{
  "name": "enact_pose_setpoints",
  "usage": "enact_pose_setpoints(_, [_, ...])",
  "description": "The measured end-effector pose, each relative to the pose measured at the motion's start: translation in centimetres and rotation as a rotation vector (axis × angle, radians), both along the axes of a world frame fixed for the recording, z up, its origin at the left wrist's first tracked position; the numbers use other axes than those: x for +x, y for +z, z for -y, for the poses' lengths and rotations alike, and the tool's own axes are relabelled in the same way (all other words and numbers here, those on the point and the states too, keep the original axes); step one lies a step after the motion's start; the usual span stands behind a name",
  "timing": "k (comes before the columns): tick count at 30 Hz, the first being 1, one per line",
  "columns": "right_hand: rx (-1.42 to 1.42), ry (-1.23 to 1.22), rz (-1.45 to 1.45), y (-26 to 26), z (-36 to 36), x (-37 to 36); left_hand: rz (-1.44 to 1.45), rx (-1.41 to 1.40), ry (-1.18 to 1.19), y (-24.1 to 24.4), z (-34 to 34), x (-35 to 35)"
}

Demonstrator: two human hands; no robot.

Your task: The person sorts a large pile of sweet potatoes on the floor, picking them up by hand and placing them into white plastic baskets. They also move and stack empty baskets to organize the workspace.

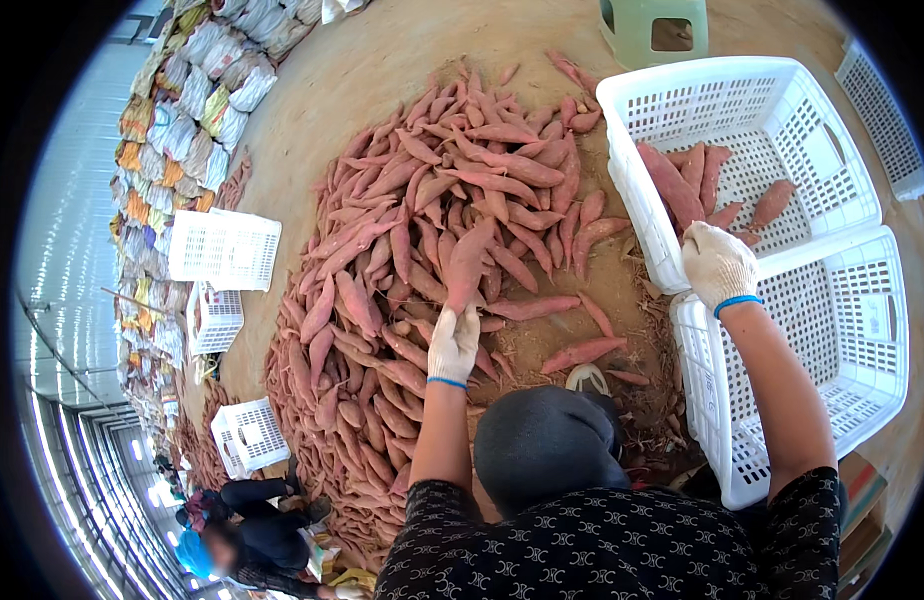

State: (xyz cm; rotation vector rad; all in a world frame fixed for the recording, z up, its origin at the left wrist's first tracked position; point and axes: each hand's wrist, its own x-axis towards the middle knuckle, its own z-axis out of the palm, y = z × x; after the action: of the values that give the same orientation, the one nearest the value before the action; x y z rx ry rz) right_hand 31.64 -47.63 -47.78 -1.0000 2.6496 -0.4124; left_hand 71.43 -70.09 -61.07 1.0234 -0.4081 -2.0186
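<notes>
My left hand, in a white knit glove with a blue cuff, grips the lower end of a large sweet potato. Beneath it spreads a big heap of reddish sweet potatoes on the floor. My right hand, gloved alike, is over the shared edge of two white plastic crates. Its curled fingers meet the end of a long sweet potato inside the upper crate; the fingertips are partly hidden. Several more sweet potatoes lie on that crate's floor. No sweet potatoes show in the lower crate.
A pale green plastic stool stands beyond the upper crate. Stacked filled sacks line the far left, with white crates before them. At lower left, another person crouches by the heap. Another crate stands at far right.
</notes>
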Motion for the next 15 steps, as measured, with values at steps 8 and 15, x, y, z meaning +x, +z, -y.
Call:
enact_pose_setpoints(8, [0.007,-0.005,-0.002,-0.2,-0.3,-0.2,-0.151,-0.238,-0.314,5.1,-1.8,-6.9])
enact_pose_setpoints(15, [0.057,0.016,0.02,0.3,0.5,0.2,-0.275,-0.145,-0.695,8.5,-0.8,-23.4])
